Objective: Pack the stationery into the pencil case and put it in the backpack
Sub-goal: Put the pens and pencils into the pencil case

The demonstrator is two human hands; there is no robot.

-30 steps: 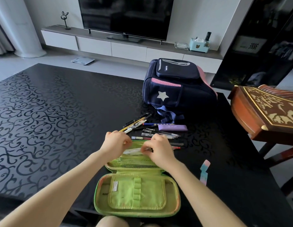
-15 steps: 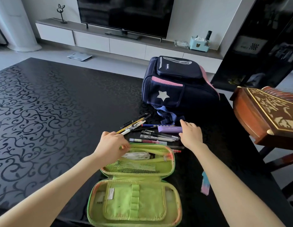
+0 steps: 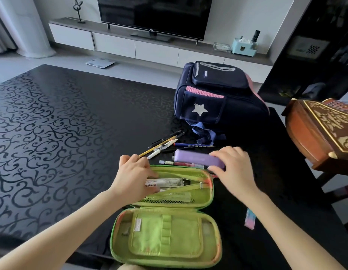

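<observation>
A green pencil case (image 3: 165,230) lies open near the table's front edge, with white packets in its far half. My left hand (image 3: 134,172) rests on the case's far left rim, fingers on a white packet (image 3: 165,182). My right hand (image 3: 231,168) grips a purple rectangular box (image 3: 196,158) by its right end, just above the pens beyond the case. Several pens and pencils (image 3: 165,145) lie loose between the case and a navy backpack (image 3: 218,98) with a white star, which stands further back.
A pink-and-blue eraser (image 3: 250,218) lies on the black patterned table (image 3: 52,133) to the right of the case. A carved wooden instrument (image 3: 325,129) stands off the table's right edge. A TV console runs along the back wall.
My right hand left the case, reached back to the purple box and has lifted it toward the case. My left hand stayed on the case's far left rim.
</observation>
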